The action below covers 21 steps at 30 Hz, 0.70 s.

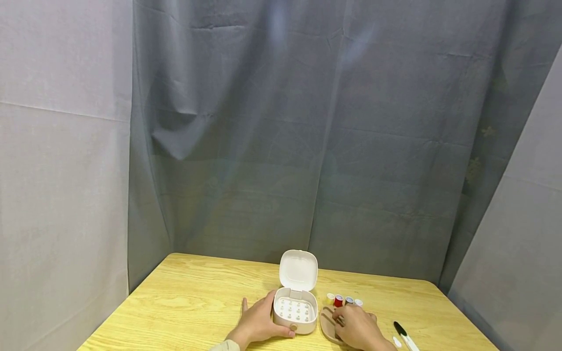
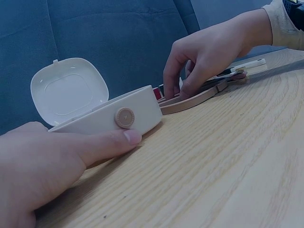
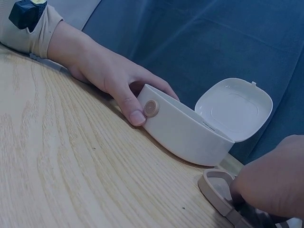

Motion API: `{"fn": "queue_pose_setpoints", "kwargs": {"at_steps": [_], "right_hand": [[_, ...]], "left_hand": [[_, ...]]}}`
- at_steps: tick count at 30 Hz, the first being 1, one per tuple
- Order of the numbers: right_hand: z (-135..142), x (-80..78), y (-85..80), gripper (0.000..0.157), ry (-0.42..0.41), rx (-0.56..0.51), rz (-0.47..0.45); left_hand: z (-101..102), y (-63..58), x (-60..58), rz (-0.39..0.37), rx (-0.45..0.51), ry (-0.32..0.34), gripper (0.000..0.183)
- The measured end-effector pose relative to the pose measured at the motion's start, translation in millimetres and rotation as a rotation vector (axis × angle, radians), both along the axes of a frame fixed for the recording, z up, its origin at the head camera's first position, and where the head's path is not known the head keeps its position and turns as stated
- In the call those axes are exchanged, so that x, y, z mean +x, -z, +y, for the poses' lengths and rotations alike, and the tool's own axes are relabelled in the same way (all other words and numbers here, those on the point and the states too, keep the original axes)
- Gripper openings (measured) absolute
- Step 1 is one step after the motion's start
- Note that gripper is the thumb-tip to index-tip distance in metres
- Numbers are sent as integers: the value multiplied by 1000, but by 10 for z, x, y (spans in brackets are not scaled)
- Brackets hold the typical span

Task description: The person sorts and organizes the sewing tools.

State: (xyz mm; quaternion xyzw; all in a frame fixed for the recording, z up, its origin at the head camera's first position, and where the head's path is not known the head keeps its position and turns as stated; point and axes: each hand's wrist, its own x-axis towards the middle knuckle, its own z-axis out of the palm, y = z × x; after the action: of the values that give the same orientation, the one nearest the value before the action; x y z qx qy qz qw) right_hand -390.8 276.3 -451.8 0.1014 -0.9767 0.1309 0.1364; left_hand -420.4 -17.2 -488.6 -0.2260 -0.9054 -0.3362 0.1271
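Observation:
A white sewing box (image 1: 284,323) stands on the table with its lid (image 1: 298,269) raised; rows of small pegs fill its inside. My left hand (image 1: 258,321) holds it from the left side, thumb along the front beside a round tan button (image 2: 124,118). Just right of the box lies a tan tray (image 1: 326,327). Into this tray my right hand (image 1: 361,327) reaches, fingers pointing down and bent. Something dark and metallic (image 3: 259,217) shows under that hand, but whether the fingertips pinch anything is hidden.
Behind the tray stand several thread spools: pale yellow (image 1: 330,297), red (image 1: 338,301), grey (image 1: 349,300) and white (image 1: 358,302). A white tool with a black end (image 1: 406,336) lies at the right, beside a small white piece (image 1: 397,342). Grey curtains (image 1: 246,146) hang behind the table.

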Motion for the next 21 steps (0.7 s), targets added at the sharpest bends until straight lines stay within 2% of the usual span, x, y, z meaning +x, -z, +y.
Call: {"fn": "queue_pose_setpoints", "kwargs": {"at_steps": [21], "right_hand": [[-8,-1,-8,17,10,8,-12]], "left_hand": [[-4,-15,11,-5,2,7,118]]}}
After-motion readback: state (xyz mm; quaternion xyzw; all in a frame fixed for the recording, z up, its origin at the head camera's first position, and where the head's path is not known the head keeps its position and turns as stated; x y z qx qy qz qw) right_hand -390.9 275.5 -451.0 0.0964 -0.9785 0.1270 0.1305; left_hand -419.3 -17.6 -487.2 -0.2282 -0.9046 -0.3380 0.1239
